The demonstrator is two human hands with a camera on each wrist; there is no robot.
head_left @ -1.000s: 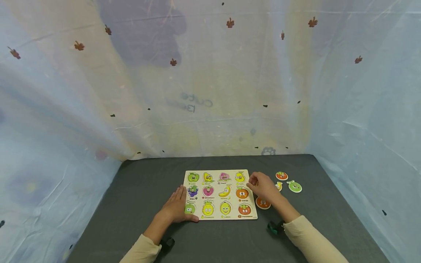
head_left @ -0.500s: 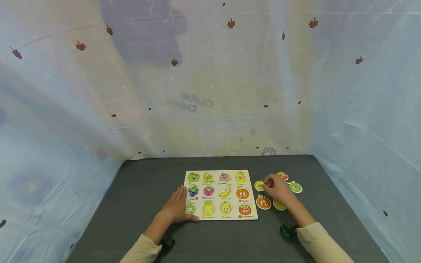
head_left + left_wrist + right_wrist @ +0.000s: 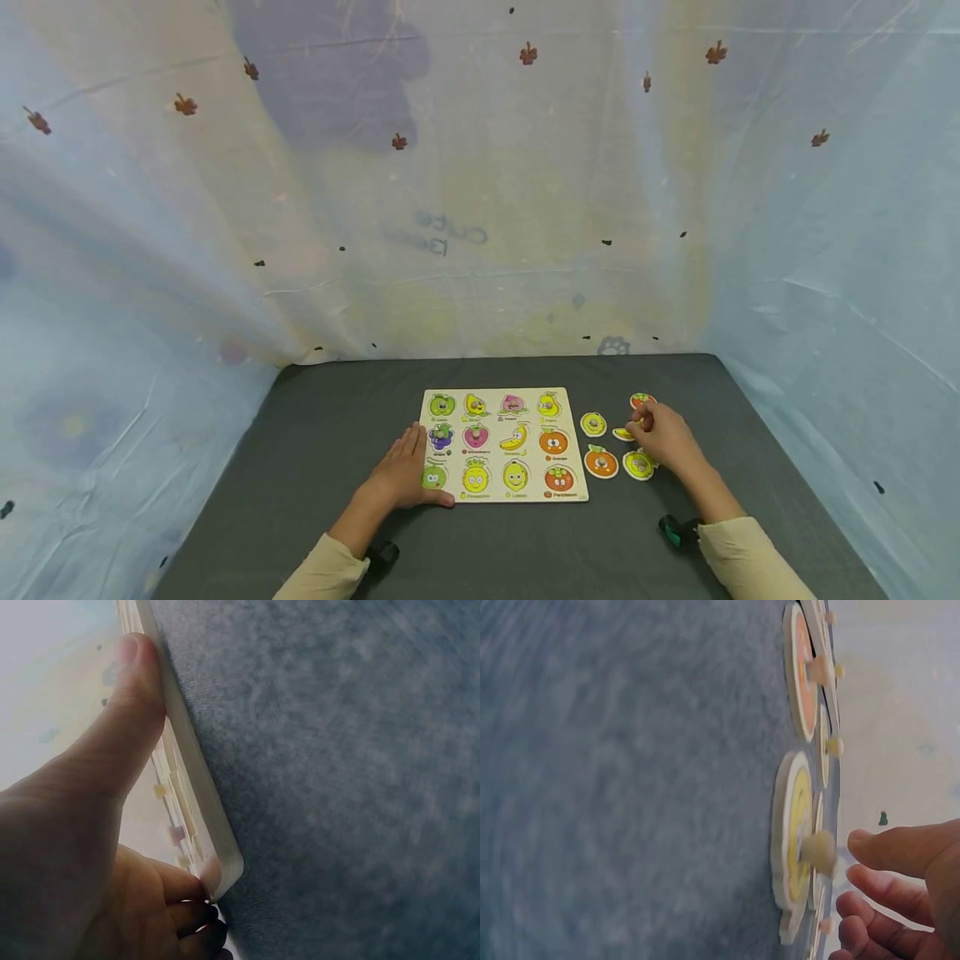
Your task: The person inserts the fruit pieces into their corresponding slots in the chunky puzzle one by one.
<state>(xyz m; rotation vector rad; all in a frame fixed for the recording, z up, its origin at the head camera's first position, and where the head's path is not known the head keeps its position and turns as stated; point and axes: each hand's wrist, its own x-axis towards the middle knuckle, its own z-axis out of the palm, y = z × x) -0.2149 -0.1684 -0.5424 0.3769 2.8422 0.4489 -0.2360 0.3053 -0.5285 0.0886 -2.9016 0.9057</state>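
A fruit peg-puzzle board [image 3: 496,460] lies flat on the table. My left hand [image 3: 405,471] rests along its left side, fingers straight and thumb on the front edge; in the left wrist view the thumb [image 3: 139,697] lies on the board's edge. My right hand [image 3: 671,437] is over the loose pieces to the right, fingertips close to a small yellow piece [image 3: 622,434] that it partly covers. In the right wrist view the thumb [image 3: 900,846] and forefinger are apart with nothing between them, beside the knob of a round yellow piece [image 3: 787,832].
Around the right hand lie an orange-fruit piece [image 3: 601,462], a round yellow piece [image 3: 593,425], another yellow piece [image 3: 637,465] and a red piece [image 3: 641,401]. The dark table [image 3: 337,417] ends at a hanging patterned sheet [image 3: 480,192].
My right hand has moved right from the board's right edge to the loose pieces, uncovering the round yellow piece beside the board. My left hand has stayed on the board.
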